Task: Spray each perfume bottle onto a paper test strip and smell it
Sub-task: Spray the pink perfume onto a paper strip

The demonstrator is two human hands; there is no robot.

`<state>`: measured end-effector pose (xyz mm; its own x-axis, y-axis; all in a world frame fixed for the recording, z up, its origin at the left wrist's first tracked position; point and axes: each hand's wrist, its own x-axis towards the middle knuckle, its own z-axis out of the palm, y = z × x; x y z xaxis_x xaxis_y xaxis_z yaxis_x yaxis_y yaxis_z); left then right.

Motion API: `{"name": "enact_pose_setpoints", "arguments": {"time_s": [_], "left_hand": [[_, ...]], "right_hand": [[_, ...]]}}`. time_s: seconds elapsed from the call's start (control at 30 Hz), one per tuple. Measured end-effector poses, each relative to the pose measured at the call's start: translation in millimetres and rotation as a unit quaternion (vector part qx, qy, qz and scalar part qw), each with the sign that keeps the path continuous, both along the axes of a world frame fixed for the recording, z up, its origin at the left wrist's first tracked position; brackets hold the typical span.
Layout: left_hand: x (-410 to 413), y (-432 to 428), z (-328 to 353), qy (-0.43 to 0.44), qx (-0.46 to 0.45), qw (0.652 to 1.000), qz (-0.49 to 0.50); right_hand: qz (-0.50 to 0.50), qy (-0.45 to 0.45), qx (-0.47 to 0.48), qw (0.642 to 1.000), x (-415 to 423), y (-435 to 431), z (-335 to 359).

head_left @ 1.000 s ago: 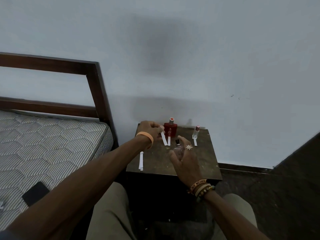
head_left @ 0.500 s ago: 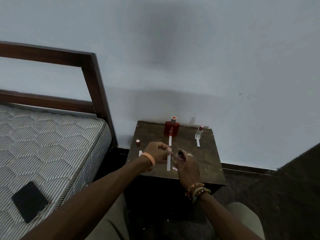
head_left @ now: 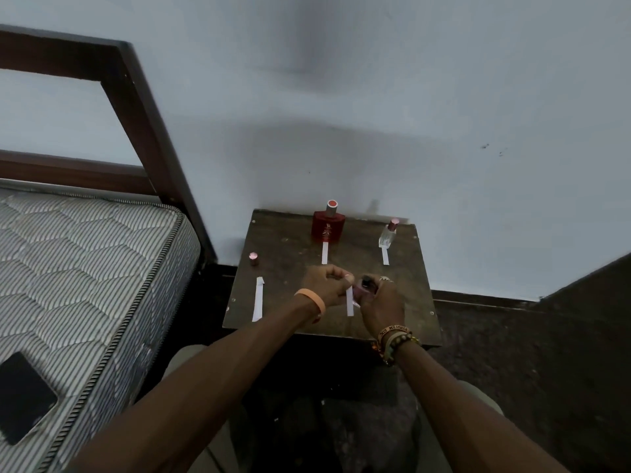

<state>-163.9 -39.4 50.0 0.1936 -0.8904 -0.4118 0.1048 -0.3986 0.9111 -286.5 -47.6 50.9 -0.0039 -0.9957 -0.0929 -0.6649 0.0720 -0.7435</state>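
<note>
Head view, logged left to right. I note a flat black rectangular phone (head_left: 24, 397) lying on a quilted grey-striped mattress (head_left: 85, 268), whose corded edge runs beside a dark wooden bed frame (head_left: 143, 114).

Next stands a scuffed dark square wooden bedside table (head_left: 283, 240), back edge against the pale painted wall (head_left: 444, 97). Near its left edge a small round pink cap (head_left: 253, 258) stands upright. Nearer me a long white paper strip (head_left: 257, 298) lies flat, its far end bent.

The left hand (head_left: 326, 285), with an orange wristband (head_left: 312, 300), has thumb and fingertips pinched on the top of a second white paper strip (head_left: 349, 302), which hangs straight down. I cannot tell whether its lower end meets the tabletop.

Behind, a red square glass bottle (head_left: 327, 228) with a silver collar stands at the back edge, a short white strip (head_left: 324, 253) flat before it.

The right hand (head_left: 382, 307) has its fingers curled round a small pinkish bottle with a black spray head (head_left: 363, 290), just beside the held strip.

Further right stands a slim clear glass bottle with a pink cap (head_left: 388, 235), another white strip (head_left: 385, 256) in front of it. Bare wood shows between the hands and the standing bottles, and along the right edge.
</note>
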Motion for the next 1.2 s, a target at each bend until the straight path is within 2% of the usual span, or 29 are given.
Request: {"name": "enact_pose_setpoints", "arguments": {"time_s": [0.3,0.57,0.73,0.77,0.83,0.9,1.0,1.1,1.2], "left_hand": [[-32.1,-19.9,-22.6,-0.036,0.002,0.999,-0.038],[-37.5,-18.2,-32.4,0.003,0.040,0.997,-0.060],[-19.8,-11.0,-31.8,-0.013,0.038,0.997,-0.061],[-12.6,-9.5,-29.9,-0.023,0.032,0.998,-0.058],[7.1,-6.8,-23.2,-0.047,0.009,0.998,-0.051],[33.7,-5.7,-13.5,-0.076,-0.011,0.996,-0.040],[80.5,-6.2,-0.9,-0.080,-0.005,0.997,0.000],[126.0,-5.3,4.3,-0.064,-0.002,0.995,0.077],[165.4,-1.1,5.5,-0.052,0.005,0.988,0.143]], "right_hand": [[-0.025,0.062,0.005,0.998,-24.2,-19.7,-25.2],[-0.009,0.093,0.024,0.995,-33.7,-16.1,-40.5],[-0.030,0.064,0.042,0.997,-33.1,-12.0,-36.7],[-0.039,0.056,0.032,0.997,-32.4,-12.1,-31.3],[-0.037,0.075,-0.061,0.995,-30.3,-13.1,-20.1],[-0.006,0.109,-0.174,0.979,-25.0,-14.4,-9.9],[0.038,0.112,-0.265,0.957,-2.5,-17.6,4.3],[0.099,0.094,-0.283,0.949,36.9,-23.4,12.4],[0.154,0.039,-0.202,0.966,79.6,-28.3,6.8]]}}
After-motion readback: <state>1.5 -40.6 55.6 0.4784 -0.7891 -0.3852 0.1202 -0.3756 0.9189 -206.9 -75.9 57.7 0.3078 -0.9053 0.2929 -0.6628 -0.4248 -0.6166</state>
